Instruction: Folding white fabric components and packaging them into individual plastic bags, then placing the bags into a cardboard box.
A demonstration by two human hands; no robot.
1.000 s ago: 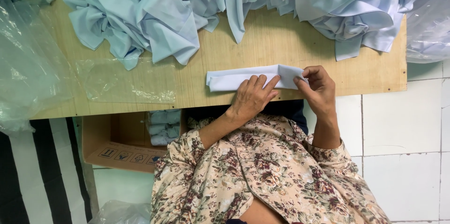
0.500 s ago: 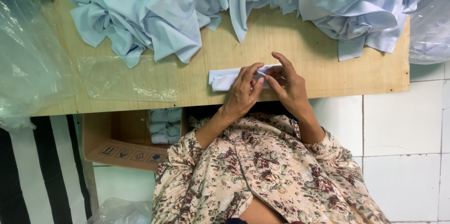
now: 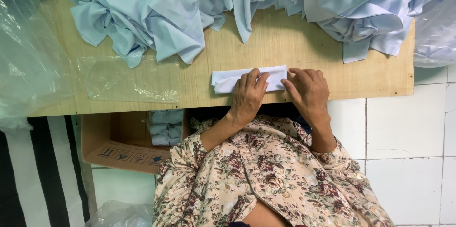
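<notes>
Head view: left hand & right hand pressed flat, fingers spread, on folded cloth, pinning folds against board.

A big pile of light blue cloth lies along the far side of the wooden board. A flat clear bag rests on the board near the pile. More crinkly plastic hangs off the board's end. Under the board a brown box holds folded blue bundles. White tiles cover the floor.
</notes>
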